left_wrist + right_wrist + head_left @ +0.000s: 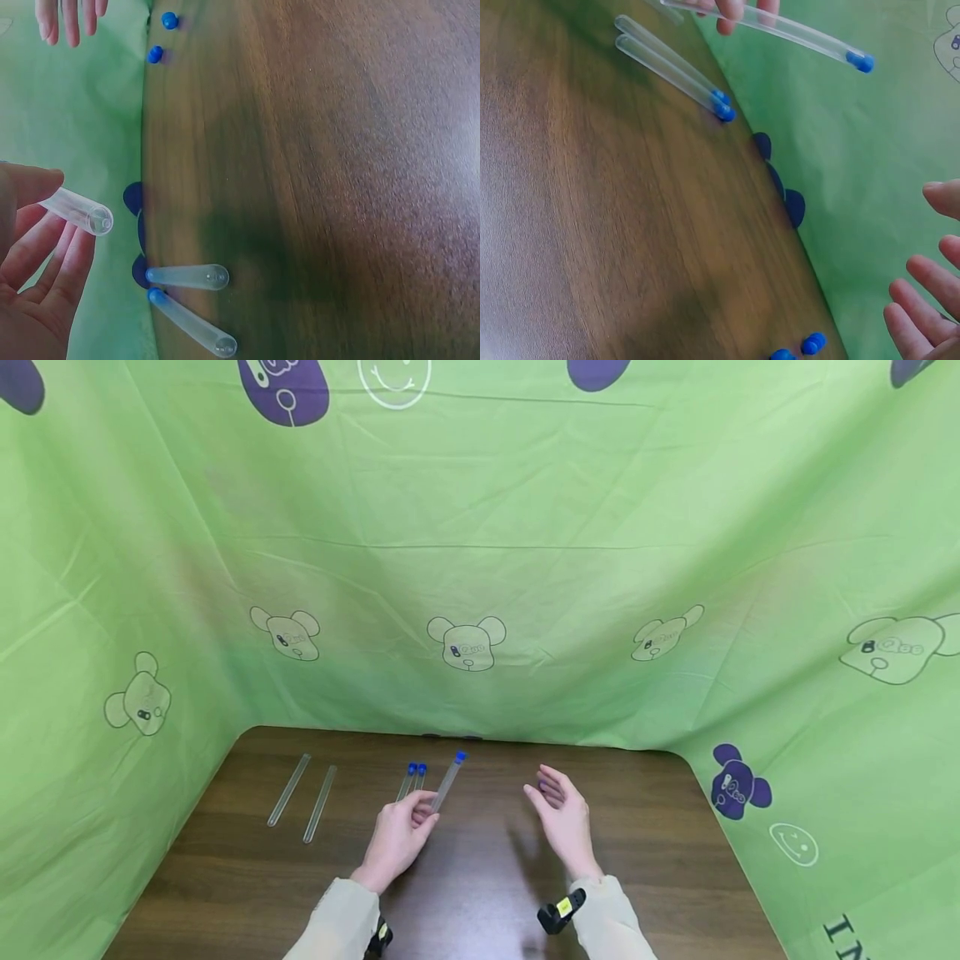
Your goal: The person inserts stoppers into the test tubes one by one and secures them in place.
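My left hand (396,837) pinches a clear test tube (448,783) between thumb and fingers, holding it tilted above the table. A blue cap (860,61) sits in the tube's far end; its rounded bottom (99,220) pokes out past the fingers in the left wrist view. Two more blue-capped tubes (676,79) lie side by side on the table, partly behind the left hand in the head view. Over to the right, my right hand (564,825) hovers with thumb and fingers spread, holding nothing. Two loose blue caps (171,21) rest on the table near its far edge.
Two clear tubes without visible caps, one farther left (288,791) and one beside it (319,806), lie at the table's left. Green printed cloth (465,568) hangs behind and around the brown wooden table (480,893).
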Demonstrator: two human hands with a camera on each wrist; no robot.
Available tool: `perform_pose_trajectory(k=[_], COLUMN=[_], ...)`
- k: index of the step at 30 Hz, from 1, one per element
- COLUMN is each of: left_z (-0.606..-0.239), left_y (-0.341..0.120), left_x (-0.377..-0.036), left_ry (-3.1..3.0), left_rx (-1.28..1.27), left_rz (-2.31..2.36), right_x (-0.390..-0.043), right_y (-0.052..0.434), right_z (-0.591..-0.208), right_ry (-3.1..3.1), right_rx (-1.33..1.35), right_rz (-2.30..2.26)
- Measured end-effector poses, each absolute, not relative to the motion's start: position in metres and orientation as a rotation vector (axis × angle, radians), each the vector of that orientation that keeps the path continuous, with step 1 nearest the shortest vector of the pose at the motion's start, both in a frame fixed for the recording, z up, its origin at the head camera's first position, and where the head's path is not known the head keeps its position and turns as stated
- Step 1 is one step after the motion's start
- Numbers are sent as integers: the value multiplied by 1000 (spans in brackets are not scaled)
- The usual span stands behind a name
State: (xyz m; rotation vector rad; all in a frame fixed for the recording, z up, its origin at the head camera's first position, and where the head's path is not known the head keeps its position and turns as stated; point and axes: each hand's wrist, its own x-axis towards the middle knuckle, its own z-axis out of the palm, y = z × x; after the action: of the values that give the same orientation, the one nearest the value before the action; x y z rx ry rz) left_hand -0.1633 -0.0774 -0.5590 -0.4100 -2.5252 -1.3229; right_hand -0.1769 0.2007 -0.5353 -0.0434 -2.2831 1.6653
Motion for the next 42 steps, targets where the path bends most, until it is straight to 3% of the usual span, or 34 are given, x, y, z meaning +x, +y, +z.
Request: perform_pose_trajectory(k=[42], left_z=[-562], left_y=[-107], left_x=[-166], left_ry=[-2516], left_rx=[-266], left_rz=[-1291], right_x=[-174], right_y=[238], right_z=[-559], right_ry=[-2459], right_rx=[-214], right_rz=[1479])
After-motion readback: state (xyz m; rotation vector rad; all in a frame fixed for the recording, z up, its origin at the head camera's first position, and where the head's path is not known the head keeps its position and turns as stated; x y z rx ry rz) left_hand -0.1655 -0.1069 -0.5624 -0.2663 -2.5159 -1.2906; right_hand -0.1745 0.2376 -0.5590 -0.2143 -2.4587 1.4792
